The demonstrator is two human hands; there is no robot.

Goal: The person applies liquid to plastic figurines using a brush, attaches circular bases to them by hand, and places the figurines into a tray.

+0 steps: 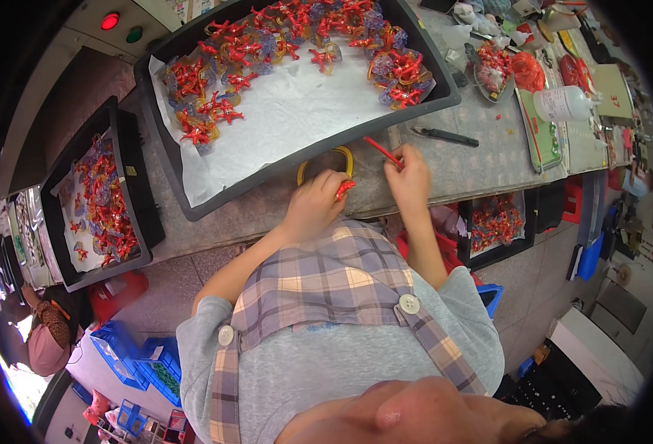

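At the table's near edge my left hand (313,206) is closed round a small red toy figure (345,189); a thin yellow ring (350,159) loops up above its fingers and looks joined to the figure. To its right, my right hand (411,177) pinches a slim red stick (380,150), which points up and left; its exact kind is unclear. Just beyond both hands lies a large black tray (267,178) lined with white paper (297,111). Red figures (226,109) with purple and yellow parts crowd its far side and corners.
A dark-handled knife (449,137) lies right of the tray. Farther right are a bowl of red pieces (493,70), a white bottle (560,103) and a green tray (535,137). More figure-filled black trays stand left (140,192) and below right (528,229). Another person (49,337) is far left.
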